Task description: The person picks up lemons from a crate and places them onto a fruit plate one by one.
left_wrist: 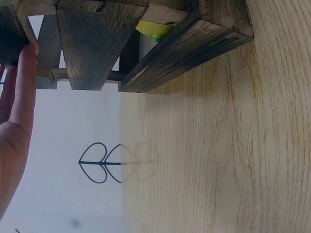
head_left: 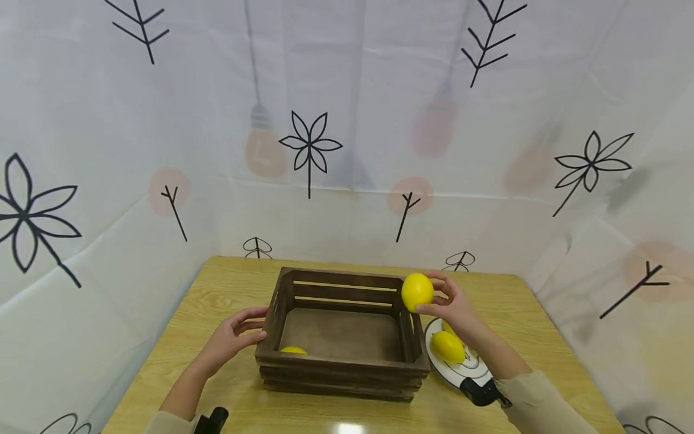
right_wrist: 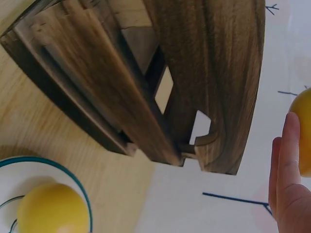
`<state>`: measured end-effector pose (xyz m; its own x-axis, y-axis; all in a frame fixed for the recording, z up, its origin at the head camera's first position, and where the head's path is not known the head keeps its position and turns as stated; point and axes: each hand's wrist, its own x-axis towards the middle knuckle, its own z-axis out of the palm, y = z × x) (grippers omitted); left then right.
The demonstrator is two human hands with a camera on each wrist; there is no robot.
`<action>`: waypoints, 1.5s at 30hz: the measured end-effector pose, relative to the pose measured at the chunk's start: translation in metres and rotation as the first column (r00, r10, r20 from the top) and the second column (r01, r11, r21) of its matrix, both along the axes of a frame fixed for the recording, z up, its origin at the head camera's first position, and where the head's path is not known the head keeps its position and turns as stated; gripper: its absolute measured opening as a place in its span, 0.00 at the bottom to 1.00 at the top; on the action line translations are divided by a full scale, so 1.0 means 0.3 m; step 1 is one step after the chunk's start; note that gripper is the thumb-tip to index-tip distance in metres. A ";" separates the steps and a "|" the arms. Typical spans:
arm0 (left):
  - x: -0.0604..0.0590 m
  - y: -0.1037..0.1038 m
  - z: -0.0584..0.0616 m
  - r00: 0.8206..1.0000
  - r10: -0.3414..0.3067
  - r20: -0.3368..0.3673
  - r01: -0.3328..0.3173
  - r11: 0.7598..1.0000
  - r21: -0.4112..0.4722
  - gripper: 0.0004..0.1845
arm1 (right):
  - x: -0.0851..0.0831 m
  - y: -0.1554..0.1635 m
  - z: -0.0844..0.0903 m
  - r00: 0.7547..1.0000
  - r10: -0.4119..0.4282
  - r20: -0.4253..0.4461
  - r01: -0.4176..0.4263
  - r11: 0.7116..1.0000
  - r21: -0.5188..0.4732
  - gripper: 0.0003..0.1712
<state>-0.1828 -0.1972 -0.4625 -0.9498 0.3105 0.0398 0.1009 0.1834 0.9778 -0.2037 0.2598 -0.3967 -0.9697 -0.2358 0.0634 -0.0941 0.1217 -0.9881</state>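
Observation:
In the head view my right hand (head_left: 450,304) holds a yellow lemon (head_left: 417,292) above the right end of a dark wooden crate (head_left: 341,364). The fingers and thumb grip it from the side. My left hand (head_left: 233,337) touches the crate's left end, its fingers stretched along the outer wall. Inside the crate, by the front left corner, another lemon (head_left: 293,349) shows only its top. Through the slats in the left wrist view, part of that lemon (left_wrist: 154,30) is visible. The held lemon (right_wrist: 303,133) is cut off by the frame edge in the right wrist view.
Right of the crate stands a white plate (head_left: 441,369) with a dark rim, bearing a lemon (head_left: 447,347) and another partly hidden behind it. All stand on a light wooden table (head_left: 233,289). A white printed cloth (head_left: 347,229) hangs behind and at both sides.

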 end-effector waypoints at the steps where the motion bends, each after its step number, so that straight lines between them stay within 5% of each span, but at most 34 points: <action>1: -0.001 0.000 0.001 1.000 -0.002 -0.005 0.002 1.000 0.001 0.29 | 0.003 0.006 -0.002 1.000 -0.010 0.003 0.010 1.000 0.005 0.39; 29: 0.002 -0.008 0.008 1.000 -0.015 0.016 0.014 1.000 0.009 0.30 | 0.132 0.221 -0.116 0.979 -0.180 0.100 0.169 0.979 0.112 0.39; 45: 0.003 -0.007 0.001 1.000 -0.012 0.013 0.012 1.000 0.008 0.29 | 0.168 0.297 -0.248 0.954 -0.228 0.196 0.210 0.972 0.110 0.42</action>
